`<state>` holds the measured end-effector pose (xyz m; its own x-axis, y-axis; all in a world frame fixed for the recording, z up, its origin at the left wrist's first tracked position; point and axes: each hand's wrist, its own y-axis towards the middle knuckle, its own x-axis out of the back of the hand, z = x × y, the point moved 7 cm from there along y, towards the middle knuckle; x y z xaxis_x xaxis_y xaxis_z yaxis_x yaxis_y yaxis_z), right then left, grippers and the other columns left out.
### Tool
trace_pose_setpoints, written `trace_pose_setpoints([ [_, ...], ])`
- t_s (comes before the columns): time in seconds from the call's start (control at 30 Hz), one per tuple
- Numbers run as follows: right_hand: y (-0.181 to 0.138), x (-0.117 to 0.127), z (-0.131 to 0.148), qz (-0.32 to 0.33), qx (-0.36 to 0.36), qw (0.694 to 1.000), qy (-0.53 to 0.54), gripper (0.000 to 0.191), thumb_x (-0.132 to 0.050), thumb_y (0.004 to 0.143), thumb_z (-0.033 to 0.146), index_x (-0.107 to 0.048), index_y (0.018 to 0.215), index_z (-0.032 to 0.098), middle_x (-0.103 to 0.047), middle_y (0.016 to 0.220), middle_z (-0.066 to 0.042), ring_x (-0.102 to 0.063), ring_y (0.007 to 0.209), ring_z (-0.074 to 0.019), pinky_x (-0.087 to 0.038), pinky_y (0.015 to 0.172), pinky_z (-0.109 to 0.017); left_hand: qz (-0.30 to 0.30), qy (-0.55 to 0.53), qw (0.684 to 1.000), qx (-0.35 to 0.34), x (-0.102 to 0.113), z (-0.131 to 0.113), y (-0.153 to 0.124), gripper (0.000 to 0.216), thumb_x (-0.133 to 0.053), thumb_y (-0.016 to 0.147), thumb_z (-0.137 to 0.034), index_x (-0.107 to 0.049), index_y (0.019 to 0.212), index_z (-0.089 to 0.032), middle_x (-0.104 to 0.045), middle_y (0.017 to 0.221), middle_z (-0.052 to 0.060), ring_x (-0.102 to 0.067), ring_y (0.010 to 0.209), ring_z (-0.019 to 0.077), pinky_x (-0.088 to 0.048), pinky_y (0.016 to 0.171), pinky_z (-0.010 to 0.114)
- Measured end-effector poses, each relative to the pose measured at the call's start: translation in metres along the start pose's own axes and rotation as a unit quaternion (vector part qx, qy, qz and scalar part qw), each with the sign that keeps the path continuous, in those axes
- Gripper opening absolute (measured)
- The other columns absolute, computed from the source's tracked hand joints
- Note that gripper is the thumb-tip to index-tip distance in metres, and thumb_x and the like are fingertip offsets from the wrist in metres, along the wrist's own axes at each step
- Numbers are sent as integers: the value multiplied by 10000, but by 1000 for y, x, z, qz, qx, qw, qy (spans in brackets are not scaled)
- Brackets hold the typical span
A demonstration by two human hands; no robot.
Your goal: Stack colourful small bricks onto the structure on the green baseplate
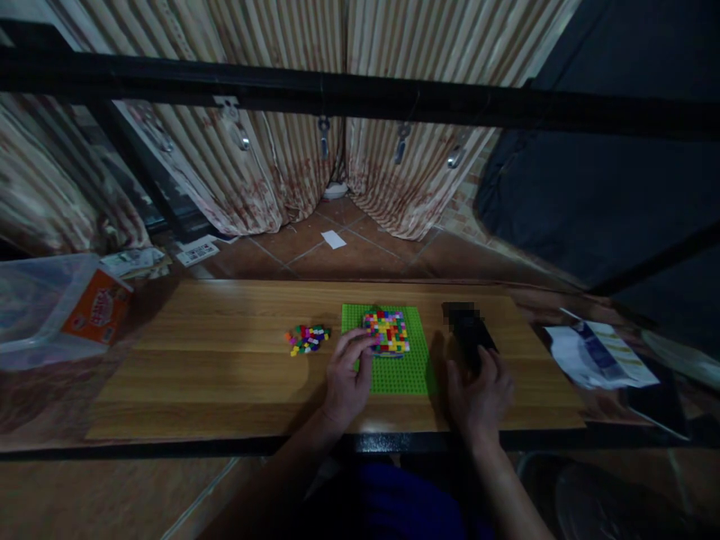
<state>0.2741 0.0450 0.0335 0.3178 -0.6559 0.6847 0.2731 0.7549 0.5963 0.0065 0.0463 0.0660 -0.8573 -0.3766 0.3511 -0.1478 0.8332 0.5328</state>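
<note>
My left hand (347, 379) reaches in from the near left with bent fingers, and its fingertips rest on the left edge of a multicoloured toy brick structure (389, 330). That structure sits on a green studded baseplate (402, 379) lying flat on the table. Whether a single small brick is also between those fingertips is too small to tell. To the right of the baseplate, my right hand (481, 394) has its thumb and fingers around the near end of a black phone (471, 336). The phone's far end is blurred. A small heap of loose toy bricks (307, 339) lies left of the baseplate.
The wooden table (214, 360) has a dark front edge. A clear plastic bin (45, 300) with an orange label stands to the left. Papers and packaging (599, 356) lie to the right. A black bar (360, 94) with hanging clips crosses before striped curtains (281, 165).
</note>
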Motion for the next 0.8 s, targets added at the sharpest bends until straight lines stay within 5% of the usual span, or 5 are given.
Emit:
trace_pose_setpoints([
  [0.17, -12, -16, 46, 62, 37, 988, 136, 386, -506, 928, 379, -594, 1225, 147, -529, 1315, -182, -497, 1261, -291, -449, 1017, -485, -17, 61, 998, 12, 40, 19, -14, 225, -517, 916, -126, -676, 1044, -221, -666, 1068, 61, -651, 1033, 167, -558, 911, 324],
  [0.37, -8, -34, 45, 122, -14, 975, 186, 339, -507, 912, 409, -667, 1068, 154, -629, 1161, -149, -609, 1073, -259, -504, 953, -454, -34, 168, 984, 47, 91, 51, -26, 240, -562, 869, -131, -658, 1072, -215, -665, 1046, 74, -662, 992, 196, -575, 863, 349],
  [0.8, -12, -35, 38, 143, -11, 975, 171, 333, -521, 899, 428, -687, 1033, 172, -653, 1160, -130, -617, 1078, -258, -492, 967, -450, 2, 304, 952, 37, 84, 66, -17, 148, -620, 847, -207, -688, 978, -200, -671, 1034, 102, -633, 1015, 257, -540, 892, 422],
])
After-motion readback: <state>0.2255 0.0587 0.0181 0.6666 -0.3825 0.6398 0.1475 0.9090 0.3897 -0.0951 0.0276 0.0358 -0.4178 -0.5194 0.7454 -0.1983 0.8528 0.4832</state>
